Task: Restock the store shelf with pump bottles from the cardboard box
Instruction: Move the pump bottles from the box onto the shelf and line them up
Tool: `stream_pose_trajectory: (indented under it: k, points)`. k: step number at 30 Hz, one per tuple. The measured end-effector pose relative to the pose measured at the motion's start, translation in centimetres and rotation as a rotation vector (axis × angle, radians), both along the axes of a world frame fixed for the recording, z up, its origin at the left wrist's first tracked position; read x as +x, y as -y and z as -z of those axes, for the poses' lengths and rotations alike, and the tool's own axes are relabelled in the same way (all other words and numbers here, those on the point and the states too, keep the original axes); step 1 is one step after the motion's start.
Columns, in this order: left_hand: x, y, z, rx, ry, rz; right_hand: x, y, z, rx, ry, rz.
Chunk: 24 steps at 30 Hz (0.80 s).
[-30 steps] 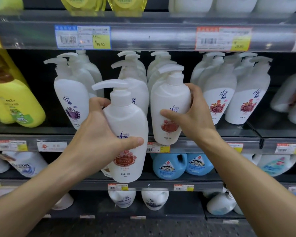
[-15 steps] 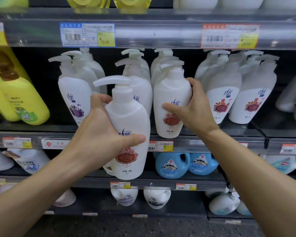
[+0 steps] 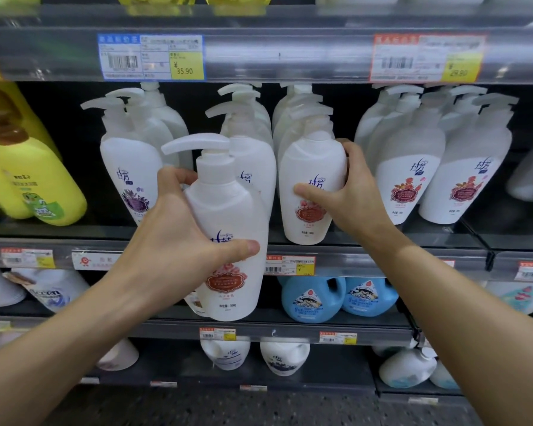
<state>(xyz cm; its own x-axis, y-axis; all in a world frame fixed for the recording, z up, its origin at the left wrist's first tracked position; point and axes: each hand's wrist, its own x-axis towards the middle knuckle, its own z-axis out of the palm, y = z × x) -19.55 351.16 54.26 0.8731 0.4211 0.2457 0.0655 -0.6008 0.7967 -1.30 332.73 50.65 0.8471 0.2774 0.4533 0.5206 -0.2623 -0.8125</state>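
We see the left hand (image 3: 179,241) wrapped around a white pump bottle (image 3: 228,241), near, off the shelf (image 3: 382,241). The right hand (image 3: 348,195) clasps a shelved bottle (image 3: 311,186).

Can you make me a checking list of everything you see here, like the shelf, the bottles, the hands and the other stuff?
Surface: middle shelf, dark, with price tags along its front rail.
Job's things: held pump bottle, white with a red label, in front of the shelf, not on it yet; front shelf bottle, standing at the shelf edge; more white pump bottles in rows behind and beside it. Cardboard box: nothing seen.
Clutter: yellow bottles at far left of the same shelf.
Hands: left hand wrapped round the held pump bottle; right hand gripping the front shelf bottle.
Cables: nothing seen.
Surroundings: blue jugs on the shelf below; a price tag reading 35.90 above.
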Motion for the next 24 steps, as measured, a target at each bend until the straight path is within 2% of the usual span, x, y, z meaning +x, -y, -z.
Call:
stream_pose_trajectory:
  k: [3, 5, 8, 10, 12, 24]
  points:
    - [0.2, 0.0, -0.1, -0.006, 0.015, -0.01, -0.7, 0.6, 1.6, -0.002, -0.113, -0.018]
    - [0.4, 0.0, -0.2, -0.006, 0.037, -0.015, -1.3, 1.5, 3.4, -0.108, -0.194, -0.001]
    - [0.8, 0.0, -0.4, -0.004, 0.075, -0.026, -2.1, 3.1, 5.6, -0.501, -0.265, 0.097]
    - [1.3, 0.0, -0.7, 0.014, 0.109, -0.034, -2.2, 3.8, 6.4, -0.751, -0.212, 0.118]
    - [1.9, 0.0, -1.0, 0.019, 0.146, -0.043, -1.9, 3.8, 6.8, -0.888, -0.13, 0.112]
    - [6.0, -0.4, 0.2, -0.031, 0.232, -0.022, -1.3, 3.3, 7.5, -1.021, -0.031, 0.154]
